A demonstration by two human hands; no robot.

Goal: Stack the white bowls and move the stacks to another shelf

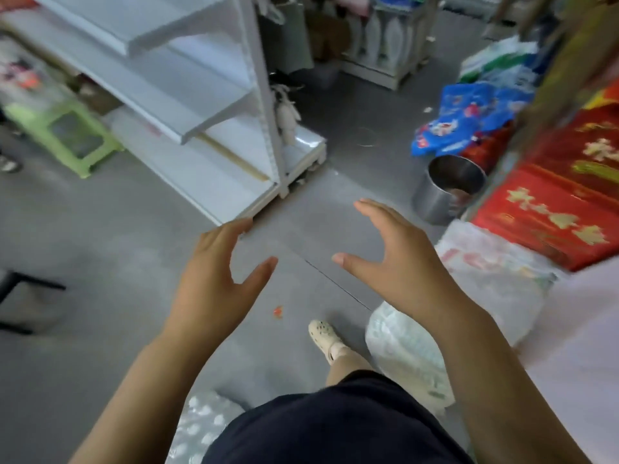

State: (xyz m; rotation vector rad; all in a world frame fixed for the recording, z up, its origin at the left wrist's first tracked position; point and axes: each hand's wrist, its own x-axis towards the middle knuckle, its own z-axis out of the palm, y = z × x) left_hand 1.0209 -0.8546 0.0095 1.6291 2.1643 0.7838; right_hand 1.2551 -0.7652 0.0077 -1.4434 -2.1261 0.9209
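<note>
Between loads: both hands free, no bowls in shot

Big white shelf unit (144,92) sits ahead-left; can't tell if it's the pickup or drop-off spot. Left hand (214,272) and right hand (398,262) hover over the floor w/ fingers loose and spread, gripping nothing. White bowls aren't in view atm, so next move imo: find them, then grab w/ both hands.

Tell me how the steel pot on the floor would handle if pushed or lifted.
The steel pot looks like rigid, thin metal, so it is probably light for its size. Its shiny wall may be slippery. Standing upright and broad, it would likely slide rather than tip.
</note>
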